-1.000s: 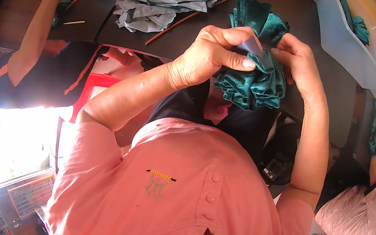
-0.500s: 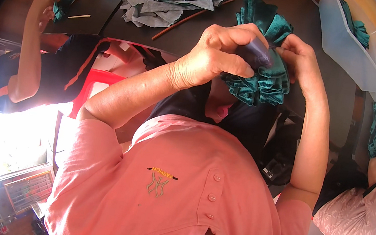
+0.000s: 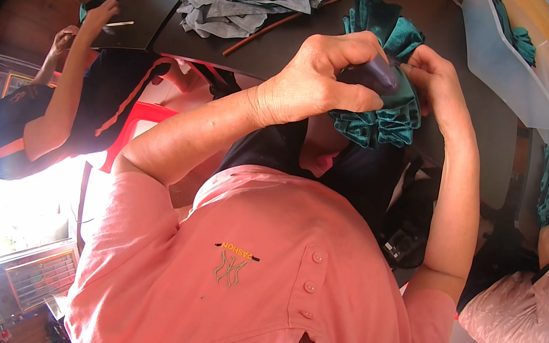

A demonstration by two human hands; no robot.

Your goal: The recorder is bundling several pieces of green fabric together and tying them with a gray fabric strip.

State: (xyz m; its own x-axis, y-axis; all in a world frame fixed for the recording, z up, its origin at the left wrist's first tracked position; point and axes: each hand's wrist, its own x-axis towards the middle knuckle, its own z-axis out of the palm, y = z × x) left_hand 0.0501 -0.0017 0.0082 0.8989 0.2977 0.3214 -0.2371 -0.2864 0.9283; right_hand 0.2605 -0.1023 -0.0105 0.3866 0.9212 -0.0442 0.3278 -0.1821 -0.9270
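A gathered piece of dark green velvet (image 3: 402,124), ruffled and folded in a bow-like fan, is held up in front of me, over the near edge of the table. In my left hand (image 3: 325,74) is a smooth, dark purple rounded object (image 3: 378,75), pressed against the velvet's narrow middle. Its far end is hidden, and I cannot tell its kind. My right hand (image 3: 435,82) pinches the velvet at its right side, close to the middle, thumb and forefinger together. Folds of the velvet spread out above and below both hands.
On the dark table (image 3: 200,51) lie a heap of grey cloth pieces (image 3: 241,0) and a thin brown stick (image 3: 261,34). At right stands a translucent bin (image 3: 509,77) with green velvet inside. One co-worker (image 3: 54,108) sits at left, another person (image 3: 520,308) at right.
My hands and the velvet have shifted slightly upward, with both grips kept. The co-worker at left has moved an arm toward the table, with both hands now visible.
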